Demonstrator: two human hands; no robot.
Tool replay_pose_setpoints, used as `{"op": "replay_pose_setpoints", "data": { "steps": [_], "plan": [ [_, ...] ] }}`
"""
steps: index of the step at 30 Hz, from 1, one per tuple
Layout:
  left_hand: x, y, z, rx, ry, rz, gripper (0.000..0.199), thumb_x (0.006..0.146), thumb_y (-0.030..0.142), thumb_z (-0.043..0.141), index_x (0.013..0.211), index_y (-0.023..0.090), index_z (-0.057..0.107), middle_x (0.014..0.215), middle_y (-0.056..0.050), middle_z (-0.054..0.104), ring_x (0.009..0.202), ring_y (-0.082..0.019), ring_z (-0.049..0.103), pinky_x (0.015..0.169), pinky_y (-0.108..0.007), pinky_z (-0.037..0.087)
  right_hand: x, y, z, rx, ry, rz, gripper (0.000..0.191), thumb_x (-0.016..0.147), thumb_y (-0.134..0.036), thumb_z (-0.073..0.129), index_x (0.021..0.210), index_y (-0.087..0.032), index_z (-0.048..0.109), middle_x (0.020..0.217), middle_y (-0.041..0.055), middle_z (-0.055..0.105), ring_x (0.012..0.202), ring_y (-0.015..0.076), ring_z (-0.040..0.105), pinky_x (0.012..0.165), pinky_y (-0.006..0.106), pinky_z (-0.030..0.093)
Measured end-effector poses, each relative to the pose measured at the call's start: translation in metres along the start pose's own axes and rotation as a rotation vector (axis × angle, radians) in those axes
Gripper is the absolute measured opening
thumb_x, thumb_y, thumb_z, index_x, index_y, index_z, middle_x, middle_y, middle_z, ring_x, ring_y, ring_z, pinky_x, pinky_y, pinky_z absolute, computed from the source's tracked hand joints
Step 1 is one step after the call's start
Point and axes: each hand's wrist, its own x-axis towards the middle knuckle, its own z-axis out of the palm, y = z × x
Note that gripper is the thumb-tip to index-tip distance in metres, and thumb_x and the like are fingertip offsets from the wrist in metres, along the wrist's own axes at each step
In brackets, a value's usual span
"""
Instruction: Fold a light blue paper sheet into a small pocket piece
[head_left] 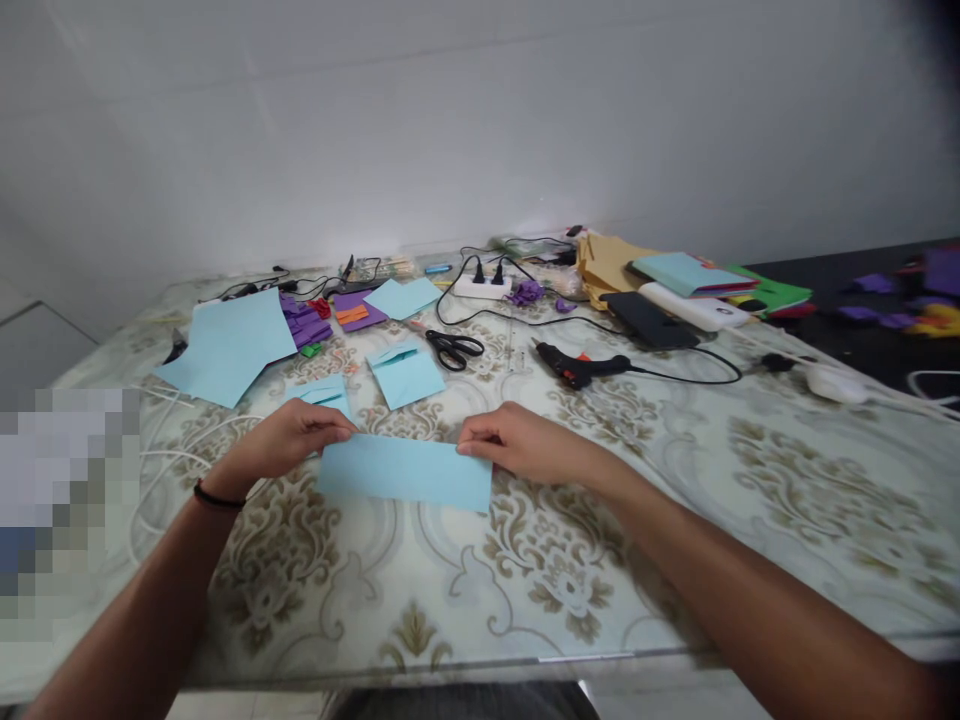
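A light blue strip of paper (pixel 409 475) stretches between my two hands, just above the patterned tablecloth. My left hand (pixel 292 440) pinches its upper left corner, and a dark band circles that wrist. At the upper right edge, my right hand (pixel 514 440) grips the paper between thumb and fingers. Beyond the strip lies a folded light blue paper (pixel 406 376) with slits near its top. A similar blue piece (pixel 319 390) rests partly behind my left hand. Black-handled scissors (pixel 454 348) lie farther back.
A black glue gun (pixel 577 365) lies to the right, its cord running to the side. Large blue sheets (pixel 236 345) and purple paper strips (pixel 304 322) are at back left. A white power strip (pixel 482 288) stands near the wall. Folders and a black device (pixel 651 320) sit at back right.
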Motion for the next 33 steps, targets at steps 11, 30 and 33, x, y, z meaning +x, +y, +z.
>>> {"op": "replay_pose_setpoints", "data": {
  "steps": [11,30,33],
  "plan": [
    [-0.001,-0.006,-0.006,-0.050,0.118,-0.096,0.035,0.090,0.048,0.065,0.087,0.017,0.080,0.078,-0.005,0.077,0.067,-0.016,0.064,0.060,-0.022,0.048,0.003,0.014,-0.016,0.023,0.321,0.102,0.026,0.095,-0.038,0.056,0.081,-0.019,0.067,0.080,0.0063,0.078,0.073,0.0208,0.074,0.073,0.031,0.054],
    [0.003,0.048,0.052,-0.103,0.114,-0.028,0.023,0.093,0.034,0.064,0.089,0.019,0.080,0.080,-0.001,0.078,0.066,-0.013,0.062,0.057,-0.021,0.042,0.003,-0.022,0.034,0.096,0.263,-0.050,0.008,0.080,-0.012,0.066,0.078,-0.020,0.067,0.079,-0.0012,0.073,0.073,0.0140,0.063,0.071,0.024,0.049],
    [0.001,0.051,0.056,-0.129,0.086,0.003,0.019,0.093,0.033,0.065,0.092,0.020,0.079,0.088,-0.002,0.081,0.077,-0.016,0.070,0.067,-0.023,0.050,0.002,-0.025,0.035,0.099,0.231,-0.073,0.011,0.077,-0.009,0.064,0.076,-0.020,0.065,0.078,-0.0018,0.071,0.074,0.0137,0.061,0.072,0.024,0.048]
  ]
}}
